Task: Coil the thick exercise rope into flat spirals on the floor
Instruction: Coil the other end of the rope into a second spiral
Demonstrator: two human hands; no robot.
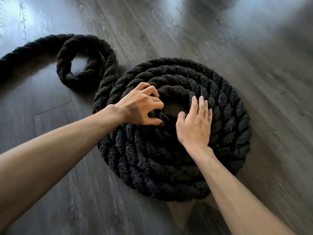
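A thick black twisted exercise rope lies in a wide flat spiral on a grey wood-plank floor. The left hand curls its fingers round the innermost turn; the right hand presses flat beside the centre, fingers straight. A smaller loop of it sits upper left

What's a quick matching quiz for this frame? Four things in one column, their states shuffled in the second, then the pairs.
Things:
1. left hand
2. right hand
3. big spiral
4. small coil

States:
A. lies flat on the big spiral, fingers straight
B. loose ring at upper left, floor showing through its middle
C. fingers curled round the big spiral's inner turn
D. many tight turns lying flat, mid-view

Pairs: 1-C, 2-A, 3-D, 4-B
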